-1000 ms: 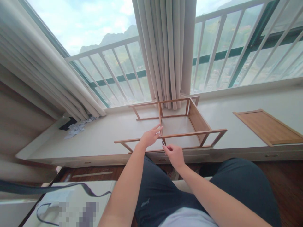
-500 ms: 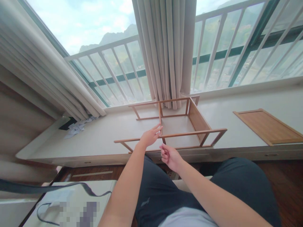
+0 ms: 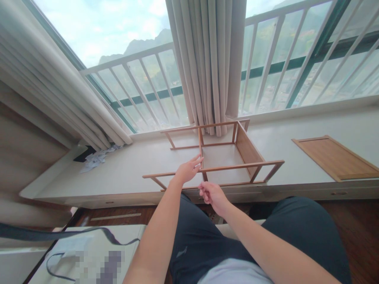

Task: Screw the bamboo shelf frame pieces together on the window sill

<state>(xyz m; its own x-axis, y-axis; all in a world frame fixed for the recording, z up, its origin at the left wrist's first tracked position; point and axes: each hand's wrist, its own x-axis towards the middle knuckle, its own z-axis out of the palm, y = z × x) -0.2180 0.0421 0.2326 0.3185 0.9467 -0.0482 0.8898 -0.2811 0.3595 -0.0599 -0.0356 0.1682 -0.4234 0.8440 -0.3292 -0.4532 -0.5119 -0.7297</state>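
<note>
A brown wooden rack frame (image 3: 227, 169) lies on its side on the white window ledge, with open rails and a solid panel (image 3: 249, 149) at its right part. My left hand (image 3: 188, 171) reaches over the front rail, its fingertips on the middle crosspiece (image 3: 201, 148), holding it with fingers fairly straight. Just in front of the lower front rail, my right hand (image 3: 213, 196) is closed in a pinch close to the crosspiece's near end. Whatever lies between its thumb and finger is too small to make out.
A flat wooden panel (image 3: 345, 159) lies on the ledge (image 3: 124, 169) at right. Crumpled white material (image 3: 96, 159) is at the ledge's left end. Curtains (image 3: 207, 79) hang behind the frame. A pale surface with a dark strap (image 3: 89, 232) stands at lower left.
My right hand has shifted and turned slightly, its fingertips a little lower and further left. A thin shiny bit above its fingertips no longer shows. My left hand and the frame stay put.
</note>
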